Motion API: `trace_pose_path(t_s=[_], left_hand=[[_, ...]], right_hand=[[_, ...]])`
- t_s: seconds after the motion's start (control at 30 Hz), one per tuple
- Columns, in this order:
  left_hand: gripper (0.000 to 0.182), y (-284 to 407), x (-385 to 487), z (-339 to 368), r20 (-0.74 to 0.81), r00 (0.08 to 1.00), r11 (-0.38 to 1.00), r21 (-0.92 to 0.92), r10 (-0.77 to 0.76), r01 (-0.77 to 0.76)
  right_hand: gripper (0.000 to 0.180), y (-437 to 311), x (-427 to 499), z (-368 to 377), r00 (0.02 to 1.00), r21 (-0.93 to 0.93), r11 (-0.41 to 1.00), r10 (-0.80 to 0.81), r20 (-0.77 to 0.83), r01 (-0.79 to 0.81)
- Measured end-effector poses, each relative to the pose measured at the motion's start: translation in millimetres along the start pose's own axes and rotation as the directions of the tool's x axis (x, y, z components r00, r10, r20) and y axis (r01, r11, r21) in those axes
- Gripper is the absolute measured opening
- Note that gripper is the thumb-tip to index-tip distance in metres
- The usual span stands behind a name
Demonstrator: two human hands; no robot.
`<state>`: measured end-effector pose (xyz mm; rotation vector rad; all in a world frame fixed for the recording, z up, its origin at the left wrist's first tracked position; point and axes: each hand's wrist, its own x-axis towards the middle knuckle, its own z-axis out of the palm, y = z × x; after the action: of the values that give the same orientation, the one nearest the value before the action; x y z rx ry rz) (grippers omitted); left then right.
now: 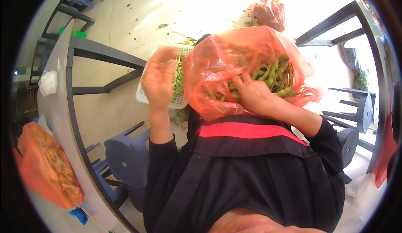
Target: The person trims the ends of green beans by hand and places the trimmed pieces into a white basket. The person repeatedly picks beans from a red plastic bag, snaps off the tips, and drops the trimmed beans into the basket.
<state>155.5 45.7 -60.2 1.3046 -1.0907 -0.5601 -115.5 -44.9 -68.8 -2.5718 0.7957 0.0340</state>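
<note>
A red plastic bag (213, 73) full of green bean pods (273, 76) lies open on my lap. My right hand (256, 93) reaches into its mouth, the fingertips among the pods; whether they grip one is hidden. To the left of the bag, my left hand (160, 79) is raised over a white perforated plastic basket (143, 97), blurred by motion, so its finger state is unclear. Small green pieces, which look like shelled beans (179, 79), lie in the basket. Part of the basket is hidden behind the hand and the bag.
Another red bag (270, 11) stands on the tiled floor ahead, near scattered leaves. A table (59, 107) at the left bears a filled red bag (47, 164) and a white bundle (49, 83). Blue plastic stools (125, 160) stand beside it, with more stools (361, 107) at the right.
</note>
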Motion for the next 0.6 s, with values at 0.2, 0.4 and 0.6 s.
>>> trace_pose_path(t_s=[0.2, 0.4, 0.6], left_hand=[[0.022, 56, -1, 62, 0.571, 0.772, 0.906, 0.111, 0.278, -0.408], [0.018, 77, 14, 103, 0.426, 0.879, 0.977, -0.092, 0.214, -0.192], [0.025, 121, 20, 145, 0.365, 0.931, 0.906, -0.398, 0.014, 0.143]], right_hand=[[0.026, 28, -38, -84, 0.992, 0.592, 0.804, 0.113, -0.055, -0.058], [0.042, 28, -52, -125, 0.994, 0.995, 0.069, 0.081, -0.072, 0.066], [0.050, 12, -38, -130, 1.000, 0.981, 0.195, -0.021, 0.007, -0.003]])
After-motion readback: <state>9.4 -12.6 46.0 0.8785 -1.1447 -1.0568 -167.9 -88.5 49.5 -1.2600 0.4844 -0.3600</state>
